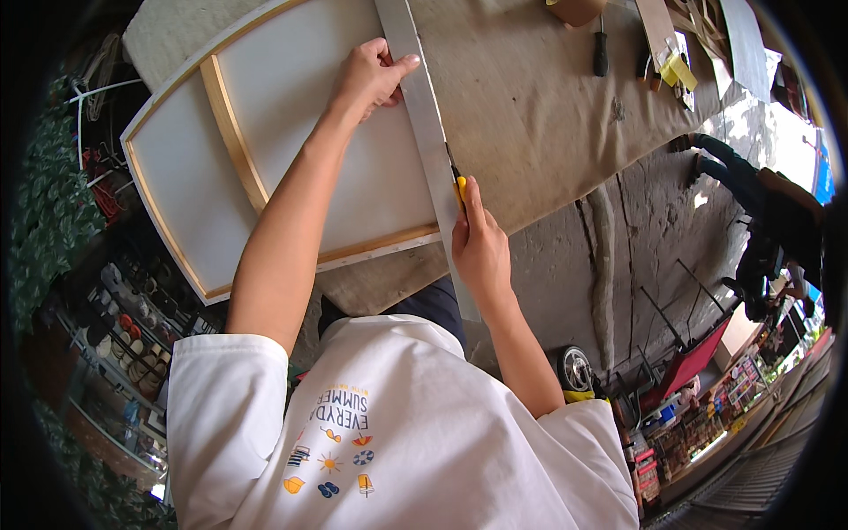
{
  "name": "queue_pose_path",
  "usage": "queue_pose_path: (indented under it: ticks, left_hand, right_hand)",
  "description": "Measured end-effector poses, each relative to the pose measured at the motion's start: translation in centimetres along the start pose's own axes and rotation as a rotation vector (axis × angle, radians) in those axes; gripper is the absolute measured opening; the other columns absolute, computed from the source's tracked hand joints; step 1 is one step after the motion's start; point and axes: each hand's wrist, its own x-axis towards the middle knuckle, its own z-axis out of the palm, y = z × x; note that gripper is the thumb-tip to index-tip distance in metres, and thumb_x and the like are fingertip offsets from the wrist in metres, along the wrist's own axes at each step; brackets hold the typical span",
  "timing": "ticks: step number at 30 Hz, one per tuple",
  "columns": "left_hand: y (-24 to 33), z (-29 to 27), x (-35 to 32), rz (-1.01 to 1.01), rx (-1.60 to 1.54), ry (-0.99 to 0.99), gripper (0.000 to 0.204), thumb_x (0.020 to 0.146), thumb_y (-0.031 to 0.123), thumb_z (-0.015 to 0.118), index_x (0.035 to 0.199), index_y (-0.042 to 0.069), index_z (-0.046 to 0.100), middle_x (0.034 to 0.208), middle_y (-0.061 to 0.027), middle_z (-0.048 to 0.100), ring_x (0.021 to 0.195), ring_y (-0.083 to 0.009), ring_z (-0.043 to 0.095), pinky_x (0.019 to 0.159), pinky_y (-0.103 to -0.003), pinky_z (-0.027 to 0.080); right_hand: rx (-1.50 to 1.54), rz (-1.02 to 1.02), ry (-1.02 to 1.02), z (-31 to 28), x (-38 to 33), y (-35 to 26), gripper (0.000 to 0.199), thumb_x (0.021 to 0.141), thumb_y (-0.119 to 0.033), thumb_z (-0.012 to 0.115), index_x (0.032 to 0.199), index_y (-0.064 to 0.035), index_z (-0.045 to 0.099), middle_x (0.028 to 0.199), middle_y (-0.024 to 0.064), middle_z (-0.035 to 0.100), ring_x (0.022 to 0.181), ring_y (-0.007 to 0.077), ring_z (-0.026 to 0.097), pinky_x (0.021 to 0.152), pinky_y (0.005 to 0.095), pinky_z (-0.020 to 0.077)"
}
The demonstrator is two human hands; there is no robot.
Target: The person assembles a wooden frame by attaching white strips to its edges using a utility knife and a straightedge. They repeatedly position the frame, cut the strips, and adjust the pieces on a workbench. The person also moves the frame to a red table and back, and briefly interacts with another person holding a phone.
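A stretched canvas (309, 97) lies face down on a cloth-covered table (530, 106), its wooden stretcher bars (231, 128) showing. Along its right side runs a long grey straightedge (429, 132), reaching past the near edge of the table. My left hand (367, 81) is closed on the straightedge's left edge in its upper part, thumb on top and fingers curled. In my right hand (483, 252) is a yellow utility knife (460, 187), its dark tip against the straightedge's right edge. The exact contact of the blade is too small to make out.
At the table's far right lie a black-handled screwdriver (601, 53), a yellow-marked tool (677, 71) and several board offcuts (658, 26). To the right, beyond a concrete floor (636, 221), are a person (751, 190), a wheel (576, 367) and a red panel (693, 367). Shelves (132, 340) stand at left.
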Motion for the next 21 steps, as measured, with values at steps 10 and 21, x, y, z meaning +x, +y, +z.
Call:
queue_pose_path:
  ticks: [10,21]
  left_hand:
    - [-0.4,0.1,0.3,0.016,0.004,0.014,0.039,0.090,0.029,0.076,0.076,0.005,0.048,0.067,-0.0062,0.060,0.058,-0.0137,0.064,0.050,-0.032,0.059]
    - [-0.7,0.1,0.4,0.032,-0.011,0.015,0.039,0.090,0.027,0.076,0.075,0.005,0.047,0.065,-0.0059,0.059,0.058,-0.0142,0.065,0.052,-0.034,0.060]
  right_hand:
    - [-0.006,0.056,-0.023,-0.1,-4.4,1.4,0.062,0.095,-0.001,0.056,0.153,-0.0087,0.036,0.085,0.0202,0.065,0.069,0.0383,0.066,0.062,0.0475,0.0538]
    - [-0.049,0.100,-0.068,-0.4,-8.6,2.7,0.067,0.093,-0.001,0.057,0.155,-0.0098,0.034,0.081,0.0177,0.062,0.066,0.0360,0.065,0.060,0.0465,0.0536]
